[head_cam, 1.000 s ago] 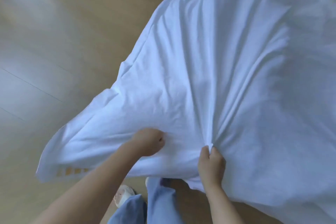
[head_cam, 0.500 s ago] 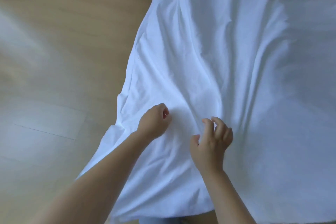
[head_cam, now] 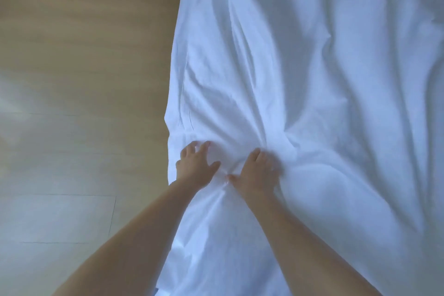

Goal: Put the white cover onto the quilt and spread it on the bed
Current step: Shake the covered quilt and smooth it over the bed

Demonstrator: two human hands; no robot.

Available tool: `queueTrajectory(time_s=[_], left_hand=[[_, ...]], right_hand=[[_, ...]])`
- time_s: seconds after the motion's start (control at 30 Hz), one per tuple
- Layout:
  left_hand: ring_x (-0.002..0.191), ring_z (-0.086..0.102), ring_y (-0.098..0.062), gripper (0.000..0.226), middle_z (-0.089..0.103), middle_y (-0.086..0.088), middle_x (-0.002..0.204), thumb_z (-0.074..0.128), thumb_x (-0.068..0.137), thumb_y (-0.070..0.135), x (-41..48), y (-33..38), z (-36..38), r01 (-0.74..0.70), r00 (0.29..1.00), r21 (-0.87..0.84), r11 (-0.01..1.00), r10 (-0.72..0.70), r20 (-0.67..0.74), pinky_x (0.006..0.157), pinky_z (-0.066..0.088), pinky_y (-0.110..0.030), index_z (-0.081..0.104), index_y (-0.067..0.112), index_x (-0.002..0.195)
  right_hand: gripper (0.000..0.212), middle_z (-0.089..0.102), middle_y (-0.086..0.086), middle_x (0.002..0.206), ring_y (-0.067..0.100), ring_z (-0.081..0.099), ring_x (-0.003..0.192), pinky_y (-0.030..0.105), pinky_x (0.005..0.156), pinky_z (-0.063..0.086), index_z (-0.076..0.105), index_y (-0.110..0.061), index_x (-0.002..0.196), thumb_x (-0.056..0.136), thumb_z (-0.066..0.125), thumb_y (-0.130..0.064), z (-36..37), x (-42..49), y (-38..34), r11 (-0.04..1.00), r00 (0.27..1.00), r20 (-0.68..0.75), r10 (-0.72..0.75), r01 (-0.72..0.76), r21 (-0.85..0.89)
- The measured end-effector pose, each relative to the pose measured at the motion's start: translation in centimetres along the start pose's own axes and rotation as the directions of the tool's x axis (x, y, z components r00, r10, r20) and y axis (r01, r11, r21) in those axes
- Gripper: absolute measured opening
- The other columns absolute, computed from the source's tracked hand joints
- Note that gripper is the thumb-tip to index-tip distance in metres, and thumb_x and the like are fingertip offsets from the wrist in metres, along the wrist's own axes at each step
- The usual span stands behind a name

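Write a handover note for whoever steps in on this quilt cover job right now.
The left hand rests with its fingers spread on the white cover, near its left edge.
The right hand is just beside it, fingers curled into bunched cloth, slightly blurred.
The cover lies wrinkled, with the wooden floor to its left. What is under it is hidden.
Done: cannot tell.
Left: smooth the folds and spread the cover flat.

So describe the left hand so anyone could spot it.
The white cover fills the right, beside the wooden floor. Two hands rest low on it; the left hand is nearest the floor-side edge, fingers spread, unlike the right hand bunching fabric.
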State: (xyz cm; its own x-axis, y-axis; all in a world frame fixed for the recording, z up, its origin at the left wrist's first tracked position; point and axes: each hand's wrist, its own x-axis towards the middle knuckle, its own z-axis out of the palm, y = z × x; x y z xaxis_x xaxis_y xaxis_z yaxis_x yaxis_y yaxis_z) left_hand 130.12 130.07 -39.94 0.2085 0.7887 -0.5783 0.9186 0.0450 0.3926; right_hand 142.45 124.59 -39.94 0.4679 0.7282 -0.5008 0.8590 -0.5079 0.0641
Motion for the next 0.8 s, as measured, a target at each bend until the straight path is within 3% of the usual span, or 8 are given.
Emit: queueTrajectory(time_s=[0.1, 0.17, 0.23, 0.33, 0.47, 0.57, 0.67, 0.8], left_hand=[[0.144, 0.007, -0.023, 0.068, 0.007, -0.002, 0.156, 0.054, 0.091, 0.040, 1.6, -0.1, 0.1, -0.125, 0.992, 0.046, 0.991, 0.123, 0.041, 0.111, 0.021, -0.041, 0.019, 0.032, 0.149], [0.144, 0.004, -0.023, 0.065, 0.005, -0.003, 0.156, 0.053, 0.091, 0.039, 2.6, 0.2, -0.7, -0.204, 0.978, 0.069, 0.976, 0.202, 0.047, 0.112, 0.018, -0.041, 0.021, 0.033, 0.148], [0.144, 0.004, -0.022, 0.062, 0.008, -0.002, 0.156, 0.052, 0.092, 0.039, 3.9, 0.8, -2.1, -0.280, 0.958, 0.079, 0.957, 0.274, 0.084, 0.113, 0.016, -0.040, 0.024, 0.032, 0.147], [0.143, 0.010, -0.022, 0.060, 0.018, -0.002, 0.155, 0.050, 0.093, 0.039, 5.2, 1.8, -4.6, -0.332, 0.931, 0.062, 0.941, 0.317, 0.179, 0.112, 0.019, -0.041, 0.027, 0.028, 0.148], [0.140, 0.021, -0.025, 0.058, 0.026, -0.002, 0.152, 0.048, 0.094, 0.038, 5.8, 4.1, -6.8, -0.373, 0.890, 0.004, 0.928, 0.357, 0.283, 0.109, 0.025, -0.041, 0.028, 0.025, 0.147], [0.137, 0.026, -0.026, 0.059, 0.030, -0.004, 0.149, 0.049, 0.094, 0.039, 4.7, 6.9, -7.4, -0.414, 0.844, -0.061, 0.908, 0.408, 0.347, 0.110, 0.027, -0.042, 0.029, 0.021, 0.147], [0.134, 0.032, -0.027, 0.058, 0.033, -0.006, 0.147, 0.050, 0.094, 0.037, 2.9, 10.1, -7.3, -0.464, 0.794, -0.114, 0.878, 0.470, 0.385, 0.110, 0.029, -0.041, 0.031, 0.020, 0.145], [0.129, 0.040, -0.025, 0.056, 0.037, -0.008, 0.143, 0.050, 0.093, 0.037, 1.0, 13.9, -6.9, -0.471, 0.776, -0.127, 0.873, 0.478, 0.412, 0.107, 0.033, -0.039, 0.033, 0.021, 0.144]], right_hand=[[0.061, 0.056, 0.017, 0.103, 0.035, 0.057, 0.097, 0.040, 0.074, 0.049, 0.054, 0.000, 0.108, 0.072, 0.075, -0.044, 0.7, 0.6, 0.3, 0.987, 0.984, -0.176, -0.002, 0.030, 0.157], [0.029, 0.058, 0.017, 0.099, 0.036, 0.059, 0.096, 0.039, 0.076, 0.047, 0.056, -0.002, 0.101, 0.088, 0.063, -0.027, -0.1, 0.7, 0.9, 0.978, 0.987, -0.163, 0.018, 0.016, 0.207], [0.017, 0.059, 0.014, 0.095, 0.035, 0.060, 0.092, 0.039, 0.075, 0.046, 0.059, -0.005, 0.096, 0.086, 0.062, -0.018, -1.2, 0.7, 1.2, 0.996, 0.979, -0.205, 0.006, 0.013, 0.092], [0.033, 0.061, 0.017, 0.085, 0.036, 0.060, 0.082, 0.045, 0.073, 0.049, 0.063, -0.004, 0.079, 0.052, 0.081, -0.009, -3.3, 0.9, 1.6, 0.996, 0.917, -0.392, 0.078, -0.058, 0.062], [0.055, 0.056, 0.025, 0.115, 0.035, 0.041, 0.111, 0.058, 0.098, 0.030, 0.061, -0.002, 0.106, 0.053, 0.076, -0.004, -7.4, 1.2, 3.4, 0.961, 0.745, -0.609, 0.273, -0.246, 0.130], [0.067, 0.045, 0.026, 0.135, 0.041, 0.038, 0.127, 0.064, 0.102, 0.022, 0.053, -0.004, 0.126, 0.063, 0.074, -0.006, -10.1, 0.3, 4.7, 0.904, 0.767, -0.483, 0.423, -0.394, 0.167], [0.072, 0.019, 0.019, 0.153, 0.035, 0.015, 0.141, 0.058, 0.110, 0.008, 0.026, -0.012, 0.147, 0.084, 0.061, -0.020, -11.0, -1.4, 6.3, 0.856, 0.798, -0.314, 0.515, -0.496, 0.145], [0.079, 0.005, 0.014, 0.157, 0.031, 0.005, 0.144, 0.053, 0.112, 0.013, 0.005, -0.015, 0.151, 0.091, 0.052, -0.037, -11.3, -3.1, 9.0, 0.762, 0.735, -0.211, 0.645, -0.599, 0.245]])
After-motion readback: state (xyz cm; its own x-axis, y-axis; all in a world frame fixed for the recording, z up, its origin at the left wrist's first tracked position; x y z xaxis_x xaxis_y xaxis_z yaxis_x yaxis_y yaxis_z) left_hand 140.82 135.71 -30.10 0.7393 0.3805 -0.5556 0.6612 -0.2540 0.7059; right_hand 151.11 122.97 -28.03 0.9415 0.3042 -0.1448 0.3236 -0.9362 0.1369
